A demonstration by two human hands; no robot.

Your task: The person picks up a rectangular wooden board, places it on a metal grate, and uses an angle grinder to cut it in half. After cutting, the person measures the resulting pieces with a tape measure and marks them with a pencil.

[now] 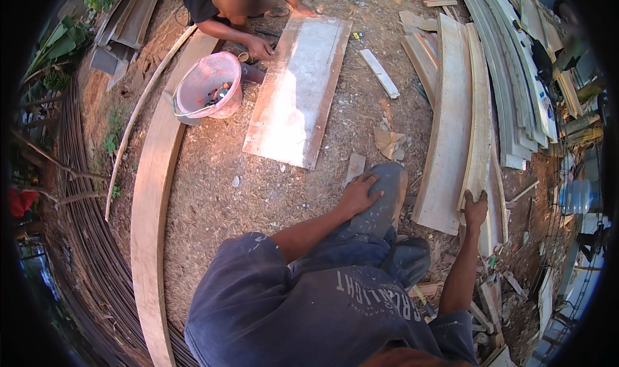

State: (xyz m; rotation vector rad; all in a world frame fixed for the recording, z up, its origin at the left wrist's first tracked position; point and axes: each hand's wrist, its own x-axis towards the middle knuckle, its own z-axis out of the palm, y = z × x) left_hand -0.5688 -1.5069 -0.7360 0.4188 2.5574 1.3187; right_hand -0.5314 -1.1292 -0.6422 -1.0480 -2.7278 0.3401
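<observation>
My left hand lies on my bent knee, its fingers spread over the dusty dark trouser leg. Down at my right side, my right hand grips the near end of a narrow wooden plank. That plank lies along a wider, pale-faced board, with more wood beneath them. Ahead of me, a long panel with a whitish face and brown edges lies on the ground. A co-worker's hand rests at its far end, and their other hand is beside its left edge.
A pink bucket with tools inside stands left of the panel. Next to it runs a long thick timber, with a bundle of thin rods farther left. Stacked boards lie at the far right. A short pale batten lies beyond the panel.
</observation>
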